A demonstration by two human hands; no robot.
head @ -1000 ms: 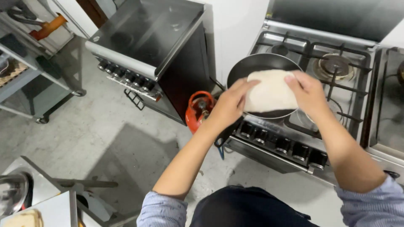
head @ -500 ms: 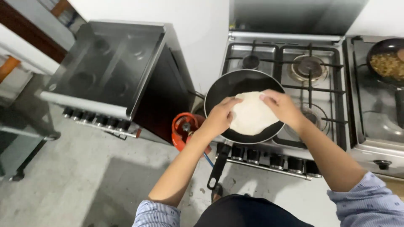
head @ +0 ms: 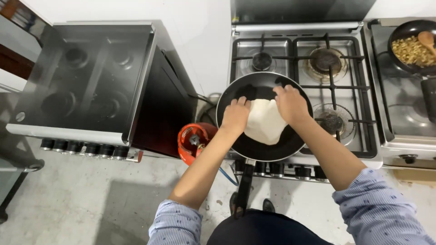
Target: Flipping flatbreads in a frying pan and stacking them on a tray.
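A pale, thin round of flat dough [head: 265, 122] hangs over a black frying pan [head: 254, 88] that sits on the front left burner of a gas stove [head: 309, 59]. My left hand [head: 235, 115] grips the dough's left edge and my right hand [head: 290, 103] grips its upper right edge. The dough's lower part touches the pan's bottom while the top stays lifted in my fingers. The pan's black handle [head: 245, 186] points toward me, over the stove's front knobs.
A second pan with chopped food and a wooden spoon [head: 415, 45] stands on another stove at the far right. An orange gas cylinder [head: 194, 141] sits on the floor between the stove and a covered black cooker [head: 86, 77] at the left.
My view has swung right and closer to the stove. Both hands have lowered the dough from above the pan's rim down into the pan.
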